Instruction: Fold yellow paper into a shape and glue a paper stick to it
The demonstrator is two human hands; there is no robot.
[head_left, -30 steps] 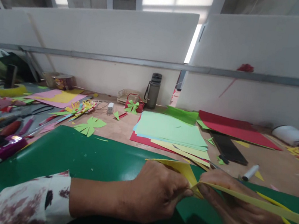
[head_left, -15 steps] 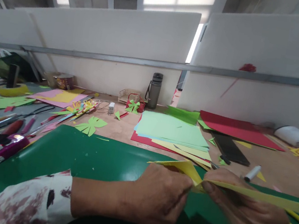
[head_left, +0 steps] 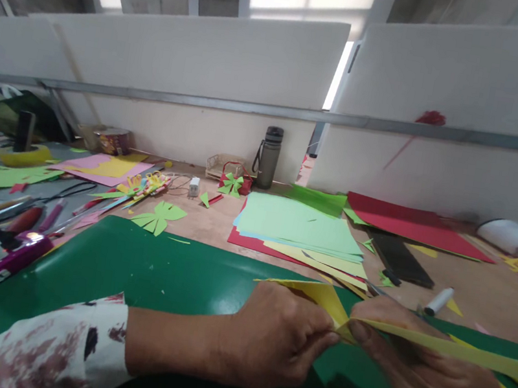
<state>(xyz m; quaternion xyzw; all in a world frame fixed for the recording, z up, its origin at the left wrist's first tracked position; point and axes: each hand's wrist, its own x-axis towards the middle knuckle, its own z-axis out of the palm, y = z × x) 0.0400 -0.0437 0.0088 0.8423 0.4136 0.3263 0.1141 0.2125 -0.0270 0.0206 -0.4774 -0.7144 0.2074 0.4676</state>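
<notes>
My left hand (head_left: 282, 339), at the end of a white patterned sleeve (head_left: 67, 347), is closed on a piece of yellow paper (head_left: 321, 296). A folded part of the paper stands up behind the knuckles. Just to the right, my right hand (head_left: 427, 371) pinches the same paper between thumb and fingers. From that pinch a long pale-yellow paper strip (head_left: 470, 353) runs out past the right edge of the view. Both hands are close together over a green mat (head_left: 152, 275). The fingertips of my right hand are partly hidden behind the strip.
Beyond the mat lies a stack of pale-green paper (head_left: 301, 223). Right of it are a dark phone-like slab (head_left: 401, 259), a white marker (head_left: 438, 301) and red sheets (head_left: 411, 223). A grey bottle (head_left: 269, 159) stands behind. Tools and a purple glue gun (head_left: 2, 261) crowd the left.
My left fingertips have shifted slightly right and the yellow paper's fold sits a little lower. The strip at the right has dipped slightly. Both hands keep their hold.
</notes>
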